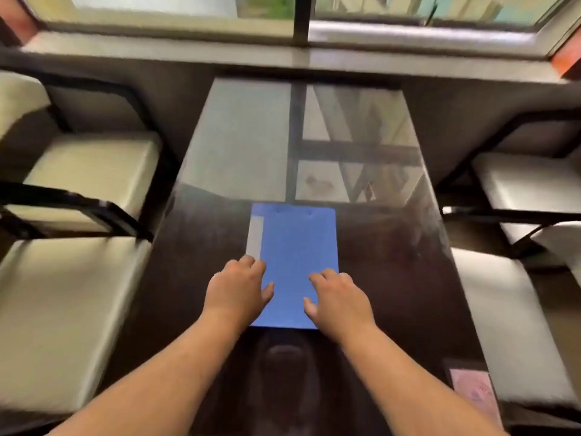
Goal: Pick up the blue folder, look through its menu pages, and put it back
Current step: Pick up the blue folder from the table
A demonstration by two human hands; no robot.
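Observation:
The blue folder point(297, 243) lies flat and closed on the dark glossy table point(393, 262), near its front middle, with a pale strip showing along its left edge. My left hand point(237, 291) rests over the folder's lower left edge, fingers spread. Over the lower right edge sits my right hand point(338, 302), fingers apart as well. Neither hand has a grip on the folder; whether the palms touch it I cannot tell.
Cream-cushioned chairs with black frames stand on the left point(88, 171) and right point(528, 184) of the table. A pink card point(474, 391) lies at the table's front right corner. A window sill point(283, 58) runs along the far end.

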